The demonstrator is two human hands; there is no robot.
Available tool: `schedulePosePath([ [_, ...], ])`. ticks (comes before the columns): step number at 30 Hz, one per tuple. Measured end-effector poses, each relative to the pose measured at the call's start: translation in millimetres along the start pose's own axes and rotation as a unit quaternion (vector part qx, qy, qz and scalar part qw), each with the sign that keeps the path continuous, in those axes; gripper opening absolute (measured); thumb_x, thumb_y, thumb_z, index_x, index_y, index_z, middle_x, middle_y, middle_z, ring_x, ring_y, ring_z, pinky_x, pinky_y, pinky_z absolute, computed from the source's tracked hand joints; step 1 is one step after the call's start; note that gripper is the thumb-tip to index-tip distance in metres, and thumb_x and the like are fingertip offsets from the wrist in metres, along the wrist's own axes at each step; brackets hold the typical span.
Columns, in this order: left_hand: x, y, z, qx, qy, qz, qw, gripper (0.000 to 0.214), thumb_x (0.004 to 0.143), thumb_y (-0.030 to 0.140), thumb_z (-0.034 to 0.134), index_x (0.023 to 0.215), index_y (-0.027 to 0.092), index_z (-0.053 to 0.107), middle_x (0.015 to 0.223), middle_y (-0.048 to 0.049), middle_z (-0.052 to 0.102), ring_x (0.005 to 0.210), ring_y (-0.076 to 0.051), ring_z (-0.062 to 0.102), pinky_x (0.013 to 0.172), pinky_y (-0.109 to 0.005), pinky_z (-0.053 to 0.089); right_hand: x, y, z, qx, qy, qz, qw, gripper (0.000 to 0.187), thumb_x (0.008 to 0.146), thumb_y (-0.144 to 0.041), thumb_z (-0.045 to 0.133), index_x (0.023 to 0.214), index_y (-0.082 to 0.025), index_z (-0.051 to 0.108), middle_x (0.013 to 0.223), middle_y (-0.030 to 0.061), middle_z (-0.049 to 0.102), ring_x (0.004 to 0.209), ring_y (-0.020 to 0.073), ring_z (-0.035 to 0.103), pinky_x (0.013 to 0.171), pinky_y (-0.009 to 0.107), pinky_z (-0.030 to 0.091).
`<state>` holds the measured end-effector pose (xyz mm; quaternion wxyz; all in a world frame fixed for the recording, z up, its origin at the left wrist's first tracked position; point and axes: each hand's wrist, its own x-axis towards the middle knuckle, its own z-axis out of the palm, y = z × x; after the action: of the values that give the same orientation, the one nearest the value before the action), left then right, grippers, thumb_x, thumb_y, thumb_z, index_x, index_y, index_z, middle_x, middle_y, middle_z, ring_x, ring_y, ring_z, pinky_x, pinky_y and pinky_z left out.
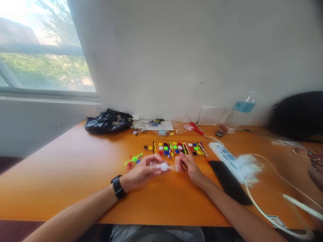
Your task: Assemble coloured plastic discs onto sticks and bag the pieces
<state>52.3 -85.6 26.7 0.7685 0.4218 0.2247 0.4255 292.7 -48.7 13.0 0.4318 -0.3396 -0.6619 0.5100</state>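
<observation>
My left hand (143,171), with a black watch (118,187) at its wrist, pinches a white piece with a round disc (164,166) in its middle. The arms of this piece are blurred, as if in motion. My right hand (189,168) is at the right end of the piece with its fingers curled; whether they grip it is hard to see. Beyond both hands lie rows of coloured discs (175,147) and thin sticks (201,148). Left of them are a green disc piece with arms (134,159) and similar red and blue ones.
A black phone (229,181) and white power strip (228,161) with plugs and looping cables lie to the right. A black plastic bag (108,121), red-handled tool (196,128) and water bottle (236,116) stand along the wall. Another person's hand (294,164) is at far right.
</observation>
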Motion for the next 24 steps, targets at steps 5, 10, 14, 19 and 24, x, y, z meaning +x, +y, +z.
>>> schedulePosePath([
  [5,0.9,-1.6,-2.8,0.004,0.001,0.004,1.0,0.028,0.079,0.026,0.09,0.094,0.016,0.07,0.099,-0.0084,0.075,0.098,-0.023,0.074,0.085,-0.03,0.054,1.0,0.4,0.3,0.003,0.002,0.01,1.0,0.075,0.099,-0.075,0.041,0.049,-0.021,0.054,0.051,0.0024,0.048,0.056,0.0163,0.046,0.061,0.034,0.032],
  [10,1.6,-1.7,-3.5,0.006,0.004,0.008,1.0,0.029,0.079,0.027,0.091,0.092,0.015,0.068,0.097,-0.0087,0.074,0.098,-0.021,0.073,0.09,-0.03,0.053,1.3,2.0,0.4,-0.001,-0.001,0.006,1.0,0.075,0.101,-0.073,0.041,0.049,-0.02,0.053,0.051,0.002,0.048,0.055,0.0153,0.044,0.061,0.034,0.032],
  [14,1.1,-0.3,-1.5,0.009,0.011,0.014,1.0,0.03,0.077,0.027,0.092,0.091,0.015,0.068,0.097,-0.0087,0.074,0.099,-0.022,0.073,0.087,-0.028,0.053,1.1,2.6,0.7,0.001,-0.001,0.011,1.0,0.074,0.101,-0.072,0.041,0.049,-0.02,0.053,0.052,0.0021,0.048,0.054,0.0153,0.044,0.059,0.033,0.031],
  [19,0.6,-0.1,-0.8,0.024,0.011,0.018,0.999,0.03,0.077,0.029,0.092,0.09,0.015,0.069,0.098,-0.0094,0.074,0.098,-0.023,0.073,0.086,-0.029,0.053,0.5,1.9,1.4,-0.004,0.0,0.011,1.0,0.074,0.1,-0.073,0.042,0.05,-0.02,0.054,0.052,0.0022,0.049,0.055,0.0152,0.044,0.059,0.033,0.032],
  [24,1.2,-1.7,-2.5,0.025,0.009,0.015,1.0,0.03,0.076,0.029,0.093,0.09,0.015,0.069,0.097,-0.0084,0.075,0.096,-0.021,0.073,0.091,-0.031,0.052,0.1,1.1,2.0,-0.006,-0.004,0.012,1.0,0.074,0.1,-0.073,0.042,0.05,-0.02,0.053,0.052,0.0019,0.049,0.054,0.0146,0.044,0.058,0.033,0.031],
])
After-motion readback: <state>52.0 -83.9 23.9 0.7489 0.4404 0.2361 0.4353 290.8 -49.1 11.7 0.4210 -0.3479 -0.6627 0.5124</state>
